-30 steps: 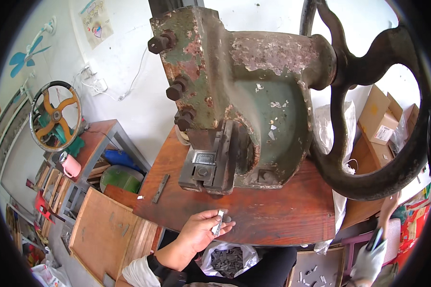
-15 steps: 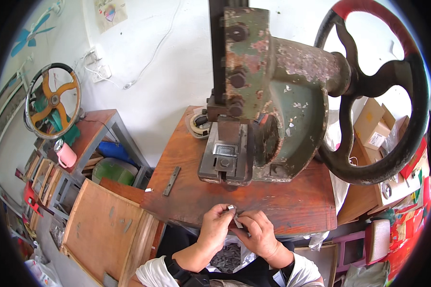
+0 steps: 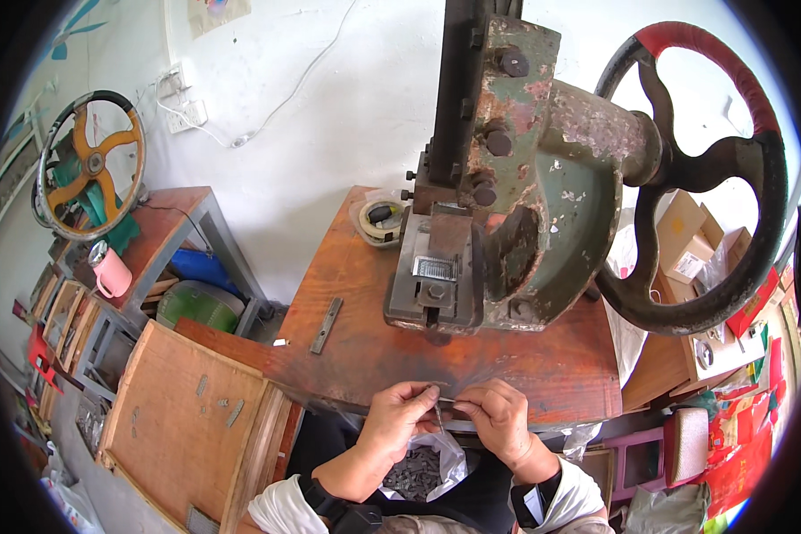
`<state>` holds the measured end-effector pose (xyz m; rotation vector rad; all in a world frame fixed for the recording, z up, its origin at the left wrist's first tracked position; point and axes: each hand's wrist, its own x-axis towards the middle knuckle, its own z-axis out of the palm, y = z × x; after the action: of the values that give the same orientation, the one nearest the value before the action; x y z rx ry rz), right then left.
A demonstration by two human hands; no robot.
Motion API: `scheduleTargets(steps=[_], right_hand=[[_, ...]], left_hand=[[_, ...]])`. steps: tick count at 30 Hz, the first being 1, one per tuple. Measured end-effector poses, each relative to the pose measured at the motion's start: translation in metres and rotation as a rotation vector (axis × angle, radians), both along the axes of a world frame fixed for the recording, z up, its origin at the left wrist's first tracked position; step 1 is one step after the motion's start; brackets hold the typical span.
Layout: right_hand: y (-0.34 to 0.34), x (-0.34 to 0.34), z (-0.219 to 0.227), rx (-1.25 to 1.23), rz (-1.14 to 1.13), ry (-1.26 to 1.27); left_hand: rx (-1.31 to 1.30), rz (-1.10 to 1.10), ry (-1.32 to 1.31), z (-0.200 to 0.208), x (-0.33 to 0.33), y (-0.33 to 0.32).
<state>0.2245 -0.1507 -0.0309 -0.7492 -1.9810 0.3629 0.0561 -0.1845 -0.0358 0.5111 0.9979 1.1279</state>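
Observation:
My left hand (image 3: 395,420) and my right hand (image 3: 500,418) meet at the front edge of a worn reddish wooden table (image 3: 365,367). Between thumb and fingers, each hand pinches a small, thin metal strip (image 3: 439,408); the fingertips hide much of it, so whether it is one piece or two I cannot make out. Below them an open plastic bag (image 3: 454,463) holds many small grey metal pieces (image 3: 411,473). Beyond stands an old green hand press (image 3: 587,196), with a shiny patterned metal plate (image 3: 435,268) on its die block (image 3: 409,307).
The press's large handwheel (image 3: 761,222) overhangs the right side. On the table lie a flat metal bar (image 3: 327,326) and a roll of tape (image 3: 365,233). At left a wooden board (image 3: 173,400) carries several small metal bits. A pink stool (image 3: 641,454) stands to the right.
My hands have drawn slightly apart, and the thin metal between them lies differently. More of the bag beneath shows. The whole view has shifted, so the press appears further right.

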Motion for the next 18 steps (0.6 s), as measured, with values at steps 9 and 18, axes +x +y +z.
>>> scheduleTargets(steps=[9, 18], right_hand=[[-0.014, 0.004, -0.005, 0.247, 0.106, -0.232], [-0.022, -0.002, -0.010, 0.183, 0.059, -0.144]], left_hand=[[-0.020, 0.023, -0.154, -0.003, -0.002, -0.005], [0.014, 0.075, -0.187, -0.006, -0.001, -0.010]])
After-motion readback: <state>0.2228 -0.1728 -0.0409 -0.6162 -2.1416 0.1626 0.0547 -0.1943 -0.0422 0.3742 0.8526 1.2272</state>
